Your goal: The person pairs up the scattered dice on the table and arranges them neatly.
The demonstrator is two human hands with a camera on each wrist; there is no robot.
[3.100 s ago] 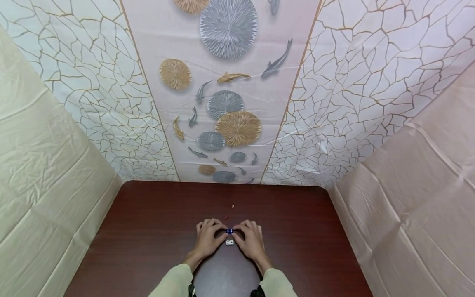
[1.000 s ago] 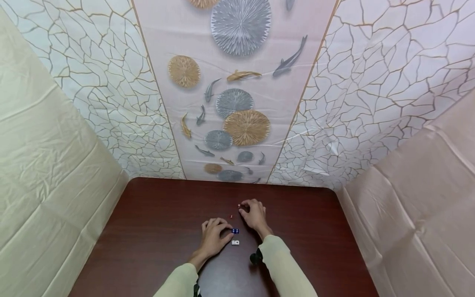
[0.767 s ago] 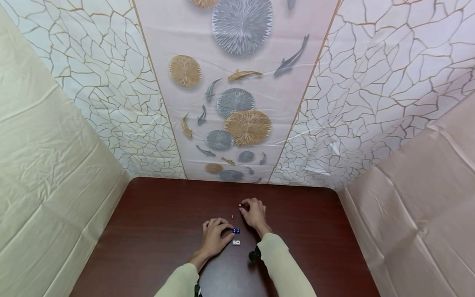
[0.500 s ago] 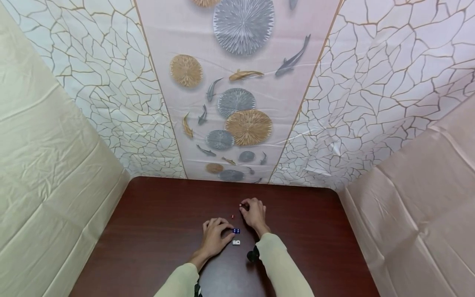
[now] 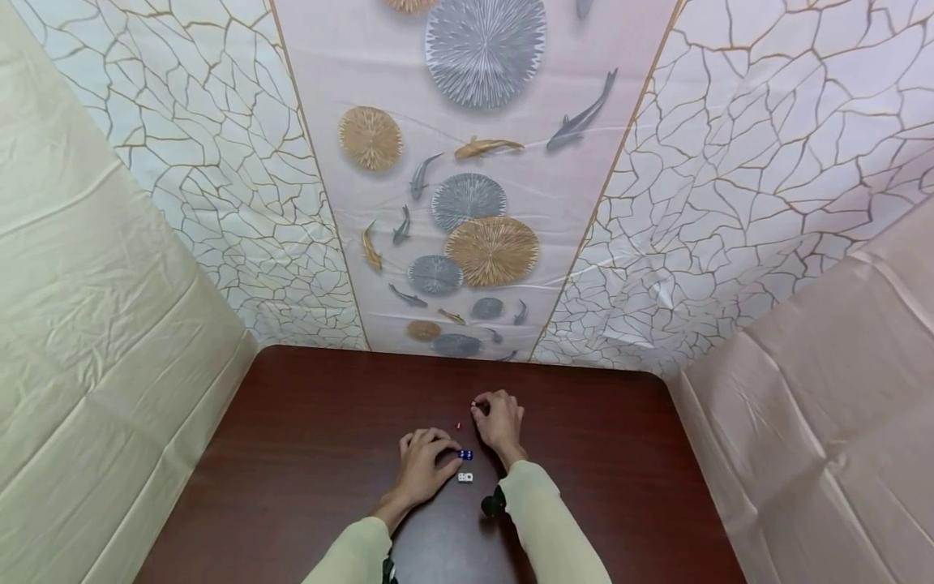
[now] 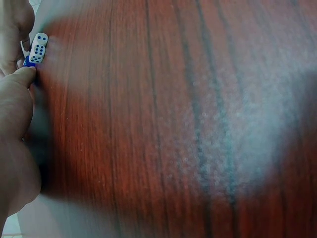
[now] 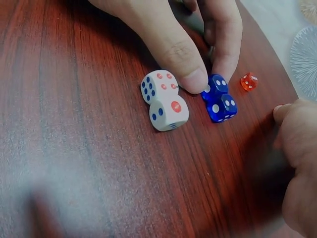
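My left hand point(image 5: 423, 464) rests low on the table, thumb and forefinger pinching the left one of two blue dice point(image 7: 227, 108). Those blue dice sit side by side, touching. Nearer the body, a pair of white dice point(image 7: 164, 101) with blue and red pips also stands side by side. Beyond the blue pair lies a single red die point(image 7: 248, 82), apart from both hands. Farther out, my right hand point(image 5: 500, 420) pinches another small reddish die point(image 5: 473, 404) between thumb and forefinger tips. In the right wrist view that die is hidden by the hand point(image 7: 304, 153).
The dark red-brown wooden table point(image 5: 328, 405) has rounded far corners. A patterned cloth point(image 5: 489, 251) hangs behind it, and beige cloth panels point(image 5: 803, 405) stand along both sides. A black wrist camera point(image 5: 492, 504) sits at the right sleeve.
My right hand has left the blue dice, reached forward to the farther reddish die and taken it between its fingertips. My left hand stays on the blue pair. The head view has shifted slightly.
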